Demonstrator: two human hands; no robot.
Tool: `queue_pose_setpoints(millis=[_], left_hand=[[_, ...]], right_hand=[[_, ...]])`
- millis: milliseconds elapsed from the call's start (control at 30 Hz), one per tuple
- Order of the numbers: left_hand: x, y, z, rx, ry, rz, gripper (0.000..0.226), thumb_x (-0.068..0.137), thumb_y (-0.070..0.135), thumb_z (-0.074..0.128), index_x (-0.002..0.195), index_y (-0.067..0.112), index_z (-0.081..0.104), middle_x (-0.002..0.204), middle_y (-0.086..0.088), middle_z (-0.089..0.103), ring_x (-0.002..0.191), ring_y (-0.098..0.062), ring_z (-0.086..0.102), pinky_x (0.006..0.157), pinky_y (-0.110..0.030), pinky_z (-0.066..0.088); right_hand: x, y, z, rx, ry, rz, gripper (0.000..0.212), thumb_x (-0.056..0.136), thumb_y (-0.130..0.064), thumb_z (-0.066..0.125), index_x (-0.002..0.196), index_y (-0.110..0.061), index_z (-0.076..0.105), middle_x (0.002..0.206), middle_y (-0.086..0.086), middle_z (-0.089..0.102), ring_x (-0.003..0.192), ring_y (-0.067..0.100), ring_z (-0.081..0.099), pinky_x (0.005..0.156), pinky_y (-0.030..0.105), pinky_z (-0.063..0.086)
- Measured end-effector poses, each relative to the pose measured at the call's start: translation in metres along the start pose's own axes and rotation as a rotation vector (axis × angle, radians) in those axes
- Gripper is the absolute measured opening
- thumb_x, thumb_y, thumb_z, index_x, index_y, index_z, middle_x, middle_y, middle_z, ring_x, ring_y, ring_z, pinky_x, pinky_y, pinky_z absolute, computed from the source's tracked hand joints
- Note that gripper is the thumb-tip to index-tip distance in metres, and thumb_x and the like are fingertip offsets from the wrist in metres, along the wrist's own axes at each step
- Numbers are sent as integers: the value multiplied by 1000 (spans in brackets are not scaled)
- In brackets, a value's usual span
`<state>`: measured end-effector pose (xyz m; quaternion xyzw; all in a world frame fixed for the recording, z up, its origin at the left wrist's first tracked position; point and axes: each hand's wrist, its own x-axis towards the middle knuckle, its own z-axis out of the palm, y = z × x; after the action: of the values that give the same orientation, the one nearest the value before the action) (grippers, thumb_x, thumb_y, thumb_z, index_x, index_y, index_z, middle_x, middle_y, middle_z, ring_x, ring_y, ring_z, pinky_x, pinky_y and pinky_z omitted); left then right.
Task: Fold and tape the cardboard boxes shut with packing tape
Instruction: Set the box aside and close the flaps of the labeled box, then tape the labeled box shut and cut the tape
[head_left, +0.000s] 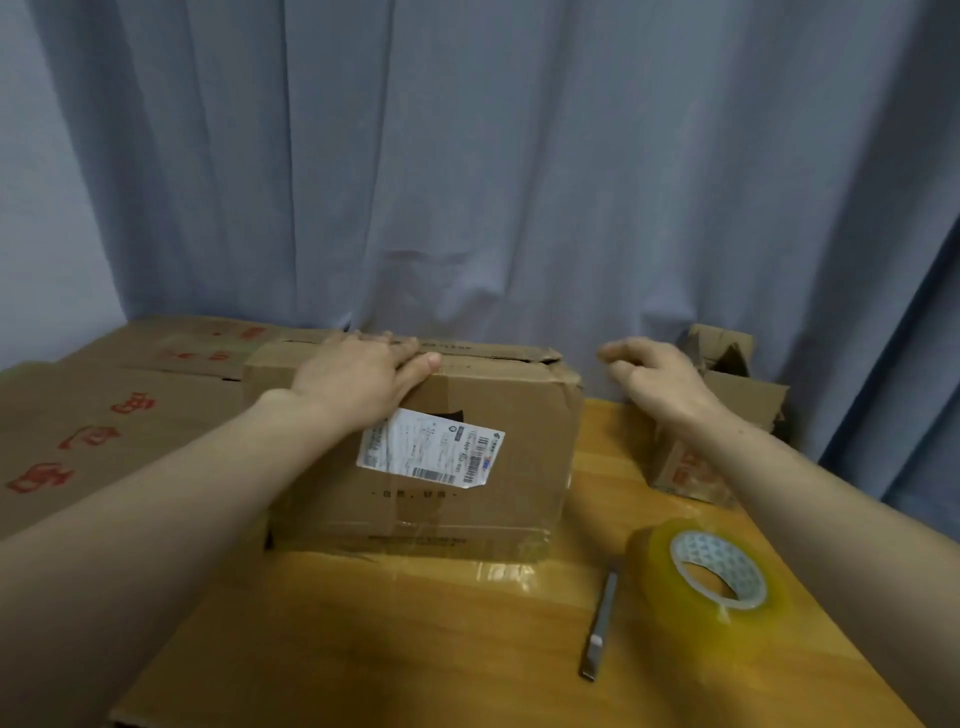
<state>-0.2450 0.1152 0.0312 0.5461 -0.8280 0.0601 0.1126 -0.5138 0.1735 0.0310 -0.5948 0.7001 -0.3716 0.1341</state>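
On the wooden desk (597, 467) before a grey curtain (467, 156) we find the cardboard box (519, 415) centred, its flaps (493, 358) folded down but apparently untaped, the left hand (358, 374) pressing them with flat fingers (405, 348), the right hand (654, 379) loosely curled and empty beside it, the tape roll (711, 577) untouched nearby

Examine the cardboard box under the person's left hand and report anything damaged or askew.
On the box, the top right corner is crumpled and torn, so the flaps gape there. Its white shipping label sits tilted, with a ragged lower right corner. The left hand rests on the top.
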Motion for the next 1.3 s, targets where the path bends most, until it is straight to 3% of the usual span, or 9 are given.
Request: queue_pose_setpoints(millis=[133, 233, 333, 433, 600, 733, 900, 1067, 1300], left_hand=[[-1, 3, -1, 9, 40, -11, 75, 87, 67, 21, 140, 19, 43, 139, -11, 42, 129, -30, 37, 104, -42, 34], [0, 11, -2, 98, 11, 6, 95, 71, 78, 17, 140, 18, 43, 130, -15, 46, 118, -32, 48, 97, -41, 42], [1, 22, -1, 127, 6, 42, 86, 76, 76, 26, 142, 23, 38, 124, -14, 51, 112, -31, 52, 91, -39, 44], [3, 27, -1, 154, 37, 59, 74, 83, 70, 34, 138, 21, 43, 118, -10, 58, 109, -28, 55, 85, -37, 46], [1, 25, 2, 160, 62, 60, 69, 82, 72, 39, 128, 22, 51, 111, -6, 64, 101, -26, 59, 77, -35, 49], [2, 26, 3, 133, 40, 55, 68, 76, 70, 54, 122, 21, 56, 103, -2, 65, 92, -22, 59, 68, -29, 45], [2, 25, -3, 84, 9, 75, 59, 76, 62, 62, 116, 18, 61, 100, -3, 65, 86, -20, 56, 71, -28, 43], [-3, 21, -6, 129, 1, 135, 56, 80, 61, 58, 117, 19, 61, 104, -4, 64, 98, -23, 60, 75, -29, 42], [-7, 3, -9, 108, -38, 167, 54, 83, 55, 58, 122, 18, 58, 109, -3, 64, 103, -22, 59, 86, -31, 47]], right_hand=[[-25, 56, -14, -342, -224, 296, 19, 87, -11, 56, 90, 0, 71, 93, 13, 70, 86, 26, 64, 79, 36, 55], [-55, 86, -7, -654, -493, 382, 28, 86, -35, 64, 74, -9, 61, 75, 2, 55, 69, 14, 52, 57, 26, 43], [-70, 105, 3, -726, -603, 437, 38, 79, -48, 71, 88, -12, 61, 84, 0, 54, 81, 17, 52, 65, 27, 43], [-70, 105, 5, -662, -591, 445, 39, 74, -49, 75, 81, -15, 57, 81, -2, 53, 83, 19, 53, 64, 27, 43], [-79, 111, 15, -714, -675, 448, 60, 78, -47, 72, 119, -5, 59, 115, 4, 60, 104, 22, 57, 88, 31, 49], [-74, 98, -14, -517, -471, 485, 49, 87, -35, 66, 124, -5, 55, 126, 9, 56, 114, 24, 53, 90, 31, 46], [-56, 56, -65, 268, 14, 547, 34, 84, -28, 65, 111, -10, 54, 102, 14, 62, 90, 32, 60, 80, 42, 51], [-33, 29, -73, 603, 361, 447, 65, 65, -52, 64, 118, -15, 59, 106, 12, 66, 90, 31, 65, 89, 47, 52], [-15, 20, -67, 716, 410, 382, 57, 76, -51, 69, 118, -14, 61, 99, 12, 69, 77, 27, 67, 77, 40, 57]])
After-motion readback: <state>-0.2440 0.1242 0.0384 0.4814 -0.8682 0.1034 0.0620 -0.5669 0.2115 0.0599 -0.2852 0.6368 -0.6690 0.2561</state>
